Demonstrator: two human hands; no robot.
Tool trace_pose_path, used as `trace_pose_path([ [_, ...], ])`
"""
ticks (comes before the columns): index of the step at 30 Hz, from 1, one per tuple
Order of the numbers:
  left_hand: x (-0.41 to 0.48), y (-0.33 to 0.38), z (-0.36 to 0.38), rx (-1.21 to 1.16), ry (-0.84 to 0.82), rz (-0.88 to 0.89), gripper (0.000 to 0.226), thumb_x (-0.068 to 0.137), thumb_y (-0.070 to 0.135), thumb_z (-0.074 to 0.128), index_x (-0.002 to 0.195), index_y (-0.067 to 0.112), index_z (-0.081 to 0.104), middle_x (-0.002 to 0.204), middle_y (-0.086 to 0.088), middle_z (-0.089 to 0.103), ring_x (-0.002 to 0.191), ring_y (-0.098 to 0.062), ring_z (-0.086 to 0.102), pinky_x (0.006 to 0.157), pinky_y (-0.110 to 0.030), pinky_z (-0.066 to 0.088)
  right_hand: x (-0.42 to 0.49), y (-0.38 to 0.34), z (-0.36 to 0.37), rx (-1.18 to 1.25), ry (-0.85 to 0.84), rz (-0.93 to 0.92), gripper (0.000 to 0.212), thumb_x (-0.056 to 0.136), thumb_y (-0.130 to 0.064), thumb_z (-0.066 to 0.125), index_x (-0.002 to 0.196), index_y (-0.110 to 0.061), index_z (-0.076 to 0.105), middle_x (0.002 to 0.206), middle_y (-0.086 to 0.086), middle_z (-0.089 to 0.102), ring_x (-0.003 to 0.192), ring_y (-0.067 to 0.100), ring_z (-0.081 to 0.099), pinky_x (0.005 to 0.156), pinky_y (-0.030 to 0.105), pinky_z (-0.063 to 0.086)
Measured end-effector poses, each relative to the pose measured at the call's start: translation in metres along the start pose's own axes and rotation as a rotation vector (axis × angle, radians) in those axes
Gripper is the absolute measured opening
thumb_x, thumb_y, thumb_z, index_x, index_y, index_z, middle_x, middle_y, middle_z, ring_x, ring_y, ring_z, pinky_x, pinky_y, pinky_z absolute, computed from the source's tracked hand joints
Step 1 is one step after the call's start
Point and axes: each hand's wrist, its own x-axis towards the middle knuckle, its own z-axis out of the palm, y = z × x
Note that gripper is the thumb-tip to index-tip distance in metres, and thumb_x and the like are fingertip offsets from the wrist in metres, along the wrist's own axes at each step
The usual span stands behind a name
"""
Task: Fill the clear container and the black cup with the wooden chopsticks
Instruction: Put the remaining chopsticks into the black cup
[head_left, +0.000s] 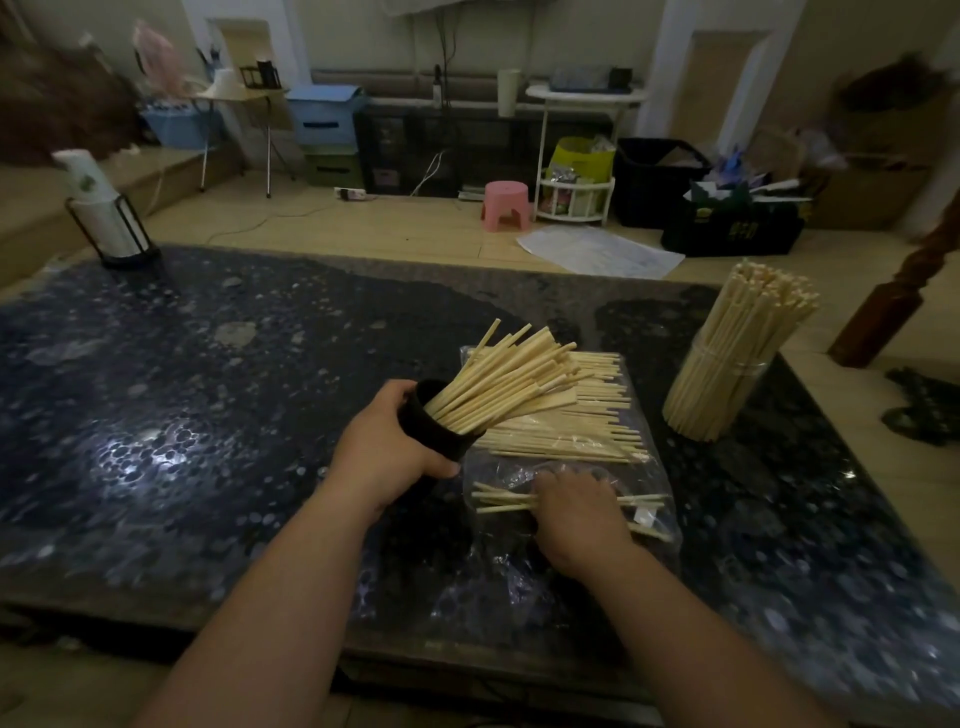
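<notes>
Black cup (432, 432), slim pale wooden chopsticks (498, 374) fanned

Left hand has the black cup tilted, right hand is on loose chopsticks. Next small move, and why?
Probably lift the small bunch under the right hand into the black cup, which the left hand holds tilted toward it; the clear container looks full.

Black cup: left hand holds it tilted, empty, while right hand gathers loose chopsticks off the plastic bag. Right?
Not empty. The head view shows the black cup in the left hand holding a bundle of chopsticks; the rest stands.
</notes>
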Motion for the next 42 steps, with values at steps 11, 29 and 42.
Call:
trace_pose_path([
  [11, -0.003, 0.003, 0.000, 0.006, 0.007, 0.015, 0.086, 0.057, 0.004, 0.092, 0.127, 0.035, 0.053, 0.102, 0.015, 0.055, 0.106, -0.017, 0.053, 0.082, -0.033, 0.045, -0.016, -0.011, -0.028, -0.015, 0.150, -0.114, 0.040, 0.091, -0.021, 0.056, 0.129, -0.018, 0.042, 0.119, 0.008, 0.064, 0.107, 0.031, 0.061, 0.084, 0.039, 0.043],
  [29, -0.003, -0.003, 0.001, -0.006, 0.029, 0.002, 0.086, 0.059, 0.002, 0.091, 0.128, 0.034, 0.052, 0.103, 0.012, 0.057, 0.106, -0.020, 0.056, 0.093, -0.043, 0.052, -0.030, 0.000, -0.066, 0.129, 0.990, -0.240, 0.035, 0.093, -0.033, 0.054, 0.062, -0.019, 0.056, 0.058, 0.000, 0.053, 0.053, 0.022, 0.045, 0.058, 0.031, 0.029],
  [42, -0.004, -0.003, 0.002, 0.034, 0.018, -0.001, 0.086, 0.055, 0.001, 0.090, 0.127, 0.036, 0.057, 0.097, 0.016, 0.062, 0.101, -0.017, 0.061, 0.088, -0.038, 0.053, -0.026, 0.005, -0.090, 0.430, 0.933, -0.104, 0.022, 0.081, -0.017, 0.081, 0.078, -0.031, 0.065, 0.082, -0.004, 0.046, 0.061, 0.021, 0.048, 0.048, 0.041, 0.046],
])
